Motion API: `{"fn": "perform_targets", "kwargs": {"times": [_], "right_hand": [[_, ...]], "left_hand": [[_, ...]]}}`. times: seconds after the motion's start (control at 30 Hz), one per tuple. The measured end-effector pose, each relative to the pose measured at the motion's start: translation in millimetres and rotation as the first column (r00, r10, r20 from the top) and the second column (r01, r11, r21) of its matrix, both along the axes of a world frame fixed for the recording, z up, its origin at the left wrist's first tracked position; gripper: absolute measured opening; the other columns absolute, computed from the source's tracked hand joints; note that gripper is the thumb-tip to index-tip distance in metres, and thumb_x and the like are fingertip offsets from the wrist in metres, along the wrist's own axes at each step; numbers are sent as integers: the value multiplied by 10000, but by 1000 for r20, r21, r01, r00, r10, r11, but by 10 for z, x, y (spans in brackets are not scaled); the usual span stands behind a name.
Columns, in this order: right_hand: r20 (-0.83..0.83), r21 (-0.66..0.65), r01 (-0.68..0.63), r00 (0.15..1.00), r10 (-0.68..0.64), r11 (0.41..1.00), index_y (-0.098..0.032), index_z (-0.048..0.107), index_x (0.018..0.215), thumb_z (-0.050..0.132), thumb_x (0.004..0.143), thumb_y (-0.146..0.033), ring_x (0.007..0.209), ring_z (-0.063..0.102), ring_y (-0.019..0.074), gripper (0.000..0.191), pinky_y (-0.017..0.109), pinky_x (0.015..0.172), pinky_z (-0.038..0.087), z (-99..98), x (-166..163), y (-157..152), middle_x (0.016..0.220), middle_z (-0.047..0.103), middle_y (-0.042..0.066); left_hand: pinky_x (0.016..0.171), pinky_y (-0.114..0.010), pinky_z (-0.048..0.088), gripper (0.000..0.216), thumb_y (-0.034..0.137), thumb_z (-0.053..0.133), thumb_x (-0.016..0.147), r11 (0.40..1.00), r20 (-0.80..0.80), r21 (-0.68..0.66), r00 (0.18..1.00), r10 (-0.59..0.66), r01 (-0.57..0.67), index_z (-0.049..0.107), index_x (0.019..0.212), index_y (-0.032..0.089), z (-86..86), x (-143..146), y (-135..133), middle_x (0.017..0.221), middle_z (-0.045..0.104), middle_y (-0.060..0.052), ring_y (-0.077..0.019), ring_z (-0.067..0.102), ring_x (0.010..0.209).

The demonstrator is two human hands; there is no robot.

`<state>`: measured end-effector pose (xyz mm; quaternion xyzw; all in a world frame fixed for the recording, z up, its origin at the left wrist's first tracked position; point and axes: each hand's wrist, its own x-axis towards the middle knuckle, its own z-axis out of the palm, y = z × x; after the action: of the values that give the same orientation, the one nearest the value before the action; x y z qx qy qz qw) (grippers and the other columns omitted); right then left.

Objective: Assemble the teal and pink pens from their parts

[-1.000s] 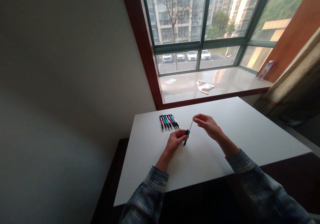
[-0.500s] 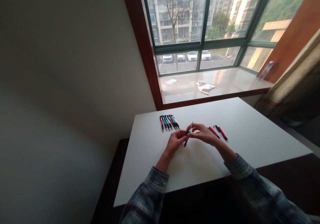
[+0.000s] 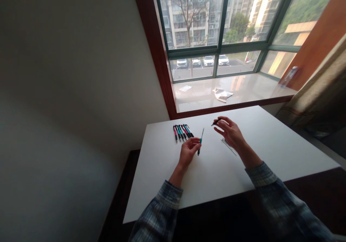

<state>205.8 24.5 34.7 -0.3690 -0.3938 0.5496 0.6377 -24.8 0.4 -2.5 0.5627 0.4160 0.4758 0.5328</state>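
My left hand (image 3: 189, 150) pinches a teal-and-black pen barrel (image 3: 199, 148) over the middle of the white table (image 3: 162, 177). A thin refill (image 3: 202, 133) sticks up out of its upper end. My right hand (image 3: 229, 130) is raised to the right, apart from the left. Between its thumb and fingers is a black pen tip section (image 3: 216, 122), pointing down and left. Below the right palm lie thin refills (image 3: 229, 147) on the table. Whatever else lies there is hidden by that hand and wrist.
Several assembled pens (image 3: 183, 132), red, teal and black, lie in a row at the table's back left. Behind the table is a windowsill (image 3: 200, 98) with a crumpled white paper (image 3: 223, 95) and a clear bottle (image 3: 289, 77). A curtain (image 3: 310, 90) hangs at right.
My hands have come apart. The right one has moved up and right with the black tip section, while the left keeps the barrel with its refill. Red pen parts at right are now hidden.
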Motion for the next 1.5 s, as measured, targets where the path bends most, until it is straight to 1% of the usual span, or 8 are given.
{"fn": "perform_targets", "kwargs": {"times": [0.07, 0.17, 0.3, 0.47, 0.57, 0.73, 1.2, 1.5], "right_hand": [[77, -31, 0, 997, 3, 1000, -301, 727, 1143, 796, 806, -492, 830, 648, 150, 394, 305, 768, 556, -149, -6, 70, 946, 695, 10], [264, 3, 20, 964, -20, 1000, -241, 738, 1165, 695, 861, -598, 582, 495, 105, 471, 258, 560, 465, -369, -66, 157, 713, 563, -25], [446, 84, 55, 891, -87, 995, -203, 736, 1108, 645, 876, -649, 553, 478, 126, 511, 273, 525, 422, -538, -147, 192, 609, 495, -38], [404, 55, 56, 912, -74, 997, -201, 691, 1039, 833, 750, -532, 793, 658, 184, 461, 311, 707, 528, -581, -171, 140, 906, 706, 46], [330, 37, 39, 943, -49, 999, -197, 722, 1019, 850, 747, -472, 870, 685, 206, 408, 348, 812, 548, -591, -173, 113, 956, 738, 65], [268, 84, 13, 963, -35, 996, -235, 714, 1169, 830, 785, -404, 1023, 692, 231, 435, 403, 946, 544, -582, -184, 95, 1083, 751, 71], [271, 83, -22, 962, -2, 996, -231, 691, 1156, 835, 773, -353, 1029, 711, 237, 427, 409, 927, 567, -521, -185, 72, 1078, 765, 79], [285, 59, -74, 957, 54, 995, -212, 682, 1084, 811, 794, -409, 1060, 725, 266, 373, 417, 919, 567, -470, -221, 31, 1088, 783, 105]], "left_hand": [[850, -344, 527, 183, 270, 717, 840, 974, -129, 182, 979, 158, -134, 738, 1010, 205, 27, -32, 3, 947, 733, -46, -184, 670, 871], [895, -364, 507, 138, 202, 675, 864, 861, -288, 448, 874, 392, -238, 733, 987, 226, 41, -83, 15, 976, 738, -31, -187, 662, 877], [911, -384, 484, 166, 142, 664, 865, 783, -406, 577, 752, 520, -230, 725, 983, 244, 14, -112, 31, 993, 746, -21, -212, 675, 915], [918, -398, 465, 219, 117, 671, 859, 765, -469, 610, 683, 559, -207, 725, 1007, 269, -16, -109, 37, 1017, 743, -7, -226, 679, 965], [924, -398, 469, 223, 115, 667, 859, 755, -483, 624, 660, 575, -201, 729, 1010, 266, -18, -108, 38, 1012, 738, -9, -224, 674, 976], [933, -407, 479, 206, 127, 657, 868, 762, -499, 619, 653, 570, -191, 732, 1004, 262, -19, -104, 40, 1012, 736, -21, -229, 672, 984], [918, -405, 449, 214, 120, 655, 865, 779, -524, 599, 644, 558, -188, 729, 1002, 268, -18, -105, 38, 1016, 739, -19, -234, 665, 984], [914, -404, 453, 228, 117, 659, 868, 769, -535, 618, 630, 563, -163, 732, 1025, 265, -24, -96, 27, 1029, 739, -26, -239, 666, 976]]}}
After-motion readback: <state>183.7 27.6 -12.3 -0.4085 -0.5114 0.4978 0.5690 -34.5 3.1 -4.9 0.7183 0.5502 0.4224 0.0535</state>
